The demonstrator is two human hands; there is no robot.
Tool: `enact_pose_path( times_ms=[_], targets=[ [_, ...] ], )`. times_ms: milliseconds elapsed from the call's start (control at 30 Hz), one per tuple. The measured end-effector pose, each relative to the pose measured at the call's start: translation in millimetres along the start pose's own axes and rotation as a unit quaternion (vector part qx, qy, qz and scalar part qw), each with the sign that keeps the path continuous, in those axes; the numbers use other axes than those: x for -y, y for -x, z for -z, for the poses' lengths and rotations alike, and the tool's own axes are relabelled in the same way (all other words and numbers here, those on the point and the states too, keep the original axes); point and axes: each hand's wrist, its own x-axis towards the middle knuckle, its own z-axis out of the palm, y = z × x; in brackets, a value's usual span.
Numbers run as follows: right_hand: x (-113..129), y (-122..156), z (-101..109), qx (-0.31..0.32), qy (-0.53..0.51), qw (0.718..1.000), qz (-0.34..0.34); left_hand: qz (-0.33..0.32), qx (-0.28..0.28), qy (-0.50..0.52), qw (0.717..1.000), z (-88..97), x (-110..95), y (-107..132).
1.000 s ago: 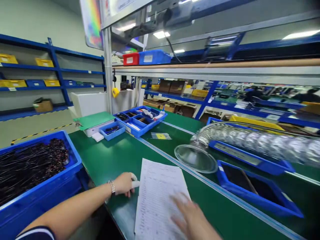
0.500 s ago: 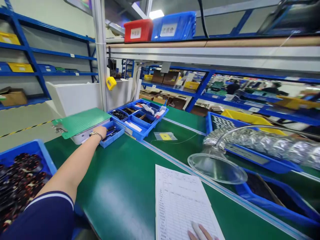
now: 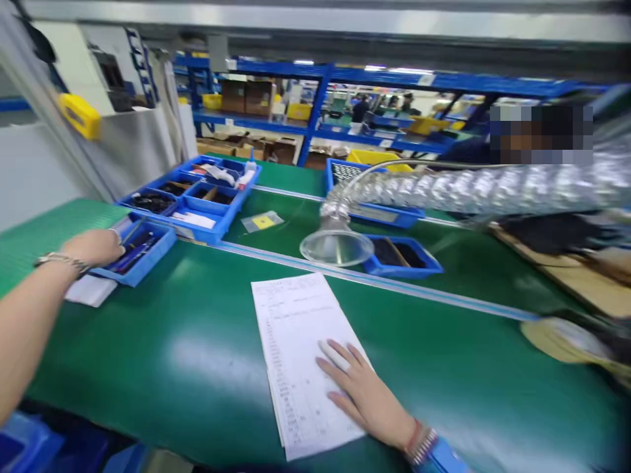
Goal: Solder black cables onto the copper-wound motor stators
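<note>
Head view: a loose printed sheet (image 3: 290, 341) lying slightly skewed on the green bench mat (image 3: 162, 355), near the middle of the frame. Main risk, as judged: sliding of that sheet across the glossy mat, caused by a sudden drag or a release of pressure, with only one hand pinning it. Second risk: tipping of the small blue tray (image 3: 133, 276) at ten o'clock from the sheet, caused by curled fingers catching its rim, with a possible spill of the dark slim parts (image 3: 133, 253) inside onto the white pad (image 3: 83, 292) just below it. Third risk: a knock against the clear funnel hood (image 3: 336, 247) at twelve o'clock, attached to a silver flexible duct (image 3: 468, 187), caused by a careless reach over the aluminium rail (image 3: 374, 279) beyond the sheet.

Right hand (image 3: 367, 394) open and flat on the sheet's lower right, at four o'clock, with fingers (image 3: 335, 358) spread and the forearm angled in from the bottom edge, bangles (image 3: 421, 443) at the wrist. Left hand (image 3: 91, 246) loosely curled at the tray's rim, arm stretched in from the nine o'clock edge, metal band (image 3: 62, 261) on the wrist; fingertips hidden, so any grip impossible to tell.
</note>
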Motion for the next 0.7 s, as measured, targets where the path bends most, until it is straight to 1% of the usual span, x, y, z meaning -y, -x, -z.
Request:
enact_pose_path(
  times_ms=[33,67,100,133,167,233,267,300,367,433,467,500,533,567,633,667,700],
  targets=[
    [0.1,3.2,4.5,-0.004,-0.007,1.000,-0.001,-0.018,0.030,-0.016,0.999,-1.3,-15.6,13.9],
    [1.2,5.3,10.0,-0.021,-0.011,1.000,-0.005,-0.064,0.062,0.018,0.996,-5.3,-35.2,32.2],
    [3.9,5.9,16.3,-0.053,-0.014,0.998,-0.014,-0.137,0.100,0.097,0.981,-11.7,-58.3,54.8],
    [8.4,5.1,23.1,-0.092,-0.017,0.995,-0.023,-0.196,0.144,0.165,0.956,-20.1,-83.8,80.6],
    [14.7,3.0,30.0,-0.135,-0.019,0.990,-0.029,-0.255,0.201,0.207,0.923,-30.0,-110.5,107.9],
    [30.6,-2.4,42.3,-0.203,-0.022,0.979,-0.026,-0.351,0.293,0.247,0.854,-51.8,-162.0,160.3],
    [39.1,-4.3,46.9,-0.223,-0.017,0.974,-0.021,-0.390,0.325,0.257,0.823,-62.5,-184.3,182.6],
    [46.8,-4.9,50.2,-0.233,-0.011,0.972,-0.016,-0.419,0.328,0.263,0.805,-72.3,-203.3,201.3],
    [58.1,-0.6,52.4,-0.237,-0.001,0.971,-0.014,-0.445,0.351,0.260,0.782,-87.6,-229.9,228.9],
    [61.8,10.9,50.7,-0.247,-0.003,0.968,-0.037,-0.453,0.373,0.263,0.766,-98.3,-242.5,246.7],
    [60.9,18.9,49.2,-0.258,-0.005,0.964,-0.061,-0.465,0.370,0.260,0.761,-103.0,-244.6,253.3],
    [58.6,27.7,48.0,-0.271,-0.004,0.959,-0.087,-0.487,0.346,0.248,0.763,-107.9,-244.6,258.6],
    [55.4,37.1,47.2,-0.284,-0.006,0.952,-0.112,-0.513,0.301,0.226,0.771,-113.4,-243.0,262.9],
    [51.7,46.3,47.0,-0.295,-0.015,0.946,-0.133,-0.537,0.238,0.196,0.785,-119.8,-240.3,266.1],
    [44.7,62.4,48.3,-0.312,-0.068,0.932,-0.173,-0.557,0.113,0.123,0.813,-134.7,-233.7,269.9],
    [41.9,68.2,49.4,-0.319,-0.109,0.920,-0.198,-0.554,0.076,0.092,0.824,-142.6,-230.7,271.1],
    [39.7,71.8,50.3,-0.325,-0.155,0.906,-0.223,-0.552,0.058,0.068,0.829,-150.1,-228.4,272.3]
  ],
)
